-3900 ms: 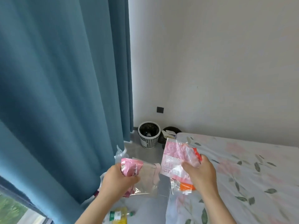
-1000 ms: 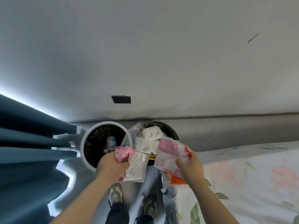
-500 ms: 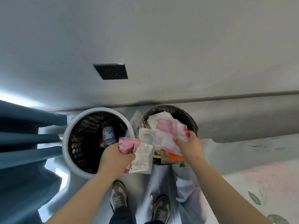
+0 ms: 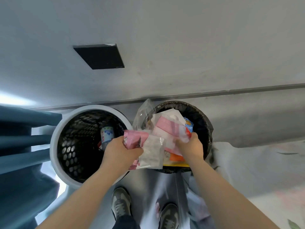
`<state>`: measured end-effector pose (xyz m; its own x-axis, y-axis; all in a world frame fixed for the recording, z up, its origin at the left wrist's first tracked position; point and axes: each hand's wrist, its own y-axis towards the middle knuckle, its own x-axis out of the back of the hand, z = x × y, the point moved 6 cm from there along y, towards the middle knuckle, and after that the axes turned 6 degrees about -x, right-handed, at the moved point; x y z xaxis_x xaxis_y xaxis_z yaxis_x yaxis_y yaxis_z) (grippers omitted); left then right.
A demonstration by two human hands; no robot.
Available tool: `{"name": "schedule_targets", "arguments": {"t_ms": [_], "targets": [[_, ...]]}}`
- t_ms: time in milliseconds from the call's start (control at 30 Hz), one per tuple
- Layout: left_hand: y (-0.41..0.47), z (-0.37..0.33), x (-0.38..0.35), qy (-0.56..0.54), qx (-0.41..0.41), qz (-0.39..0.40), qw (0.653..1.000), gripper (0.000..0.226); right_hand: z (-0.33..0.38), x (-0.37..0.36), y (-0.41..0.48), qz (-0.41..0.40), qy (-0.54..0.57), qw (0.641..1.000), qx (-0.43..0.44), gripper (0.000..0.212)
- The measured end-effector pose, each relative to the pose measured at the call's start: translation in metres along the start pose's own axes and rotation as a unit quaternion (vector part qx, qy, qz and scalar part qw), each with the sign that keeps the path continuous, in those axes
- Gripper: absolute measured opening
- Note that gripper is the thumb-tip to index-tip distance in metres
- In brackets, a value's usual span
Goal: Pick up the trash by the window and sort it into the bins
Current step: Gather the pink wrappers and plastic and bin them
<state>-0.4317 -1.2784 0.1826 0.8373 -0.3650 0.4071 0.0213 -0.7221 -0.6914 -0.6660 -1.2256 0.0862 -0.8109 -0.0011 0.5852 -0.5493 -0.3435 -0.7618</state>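
I look straight down on two bins by the wall. My left hand (image 4: 121,152) grips a bunch of wrappers (image 4: 146,147), pink, white and clear plastic, held over the gap between the bins. My right hand (image 4: 189,148) grips a pink and white plastic packet (image 4: 168,129) with an orange piece under it, low over the mouth of the black bin (image 4: 204,128), which holds paper and packaging. The white-rimmed mesh bin (image 4: 54,146) on the left holds a bottle (image 4: 107,135).
A blue curtain (image 4: 21,141) hangs at the left beside the white bin. A bed with a floral sheet (image 4: 264,171) is at the right, close to the black bin. My two shoes (image 4: 121,205) stand on the grey floor below the bins. A dark wall plate (image 4: 100,56) is above.
I have walked from the window to the bins and bent over them. In the last second both hands have gone lower, the right one with its packet down to the black bin's mouth.
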Motion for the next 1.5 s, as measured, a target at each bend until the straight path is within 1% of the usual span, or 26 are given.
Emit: {"name": "schedule_targets", "arguments": {"t_ms": [67,167,200,300,467,600,667,733,767,800,867,900,967,1067,1133,1167,1200,1233,1300,1333,1400,1500], "targets": [[0.004,-0.004,-0.004,0.002,-0.003,-0.001,1.0,0.022,-0.007,0.001,0.002,-0.003,-0.006,1.0,-0.008,0.069],[0.009,-0.011,-0.01,-0.002,-0.009,0.003,1.0,0.008,-0.009,0.01,-0.001,-0.017,-0.001,1.0,0.005,0.083],[0.009,-0.014,-0.013,0.002,-0.01,0.005,1.0,0.011,-0.007,0.015,-0.002,-0.021,-0.004,1.0,0.011,0.084],[0.011,-0.024,-0.023,0.003,-0.005,0.024,1.0,0.016,-0.001,0.034,-0.006,-0.027,-0.013,0.999,0.028,0.078],[0.015,-0.04,-0.044,-0.005,-0.009,0.044,0.999,0.008,0.009,0.068,-0.012,-0.024,-0.028,0.998,0.058,0.057],[0.021,-0.045,-0.065,-0.04,0.001,0.065,0.997,0.013,0.006,0.088,-0.02,-0.034,-0.018,0.995,0.088,0.054],[0.027,-0.042,-0.075,-0.031,0.005,0.077,0.997,0.017,0.001,0.094,-0.022,-0.041,-0.014,0.995,0.092,0.052],[0.033,-0.031,-0.085,-0.004,0.02,0.091,0.996,0.016,-0.005,0.097,-0.024,-0.045,-0.013,0.994,0.097,0.05],[0.035,-0.024,-0.09,0.004,0.031,0.098,0.995,0.02,-0.008,0.097,-0.025,-0.043,-0.013,0.994,0.098,0.05],[0.035,-0.018,-0.094,0.023,0.041,0.105,0.993,0.03,-0.01,0.097,-0.025,-0.04,-0.012,0.994,0.097,0.05],[0.036,-0.01,-0.098,0.08,0.035,0.097,0.991,0.063,-0.014,0.095,-0.025,-0.035,-0.007,0.995,0.097,0.051],[0.037,-0.009,-0.099,0.087,0.023,0.08,0.993,0.073,-0.015,0.095,-0.025,-0.033,-0.003,0.995,0.097,0.051],[0.042,-0.009,-0.101,0.079,-0.013,0.046,0.996,0.08,-0.015,0.093,-0.024,-0.032,0.002,0.994,0.1,0.051],[0.046,-0.016,-0.105,0.093,-0.09,0.031,0.991,0.078,-0.013,0.09,-0.022,-0.03,0.0,0.994,0.102,0.051],[0.046,-0.019,-0.107,0.152,-0.15,0.028,0.977,0.083,-0.011,0.089,-0.021,-0.03,-0.005,0.994,0.103,0.051],[0.045,-0.022,-0.108,0.211,-0.184,0.027,0.96,0.086,-0.011,0.088,-0.02,-0.03,-0.007,0.994,0.104,0.05],[0.045,-0.025,-0.11,0.281,-0.222,0.027,0.933,0.088,-0.01,0.087,-0.02,-0.029,-0.009,0.994,0.105,0.05],[0.045,-0.027,-0.114,0.347,-0.254,0.044,0.902,0.088,-0.01,0.087,-0.019,-0.027,-0.009,0.994,0.105,0.05],[0.046,-0.025,-0.127,0.441,-0.291,0.113,0.842,0.082,-0.009,0.085,-0.019,-0.023,-0.009,0.994,0.109,0.049],[0.047,-0.022,-0.132,0.468,-0.292,0.15,0.821,0.077,-0.009,0.085,-0.018,-0.021,-0.008,0.994,0.111,0.049],[0.05,-0.013,-0.139,0.496,-0.271,0.198,0.801,0.066,-0.007,0.084,-0.018,-0.016,-0.008,0.993,0.116,0.048],[0.052,-0.009,-0.142,0.511,-0.232,0.23,0.795,0.062,-0.005,0.082,-0.017,-0.012,-0.014,0.992,0.125,0.047]]}}
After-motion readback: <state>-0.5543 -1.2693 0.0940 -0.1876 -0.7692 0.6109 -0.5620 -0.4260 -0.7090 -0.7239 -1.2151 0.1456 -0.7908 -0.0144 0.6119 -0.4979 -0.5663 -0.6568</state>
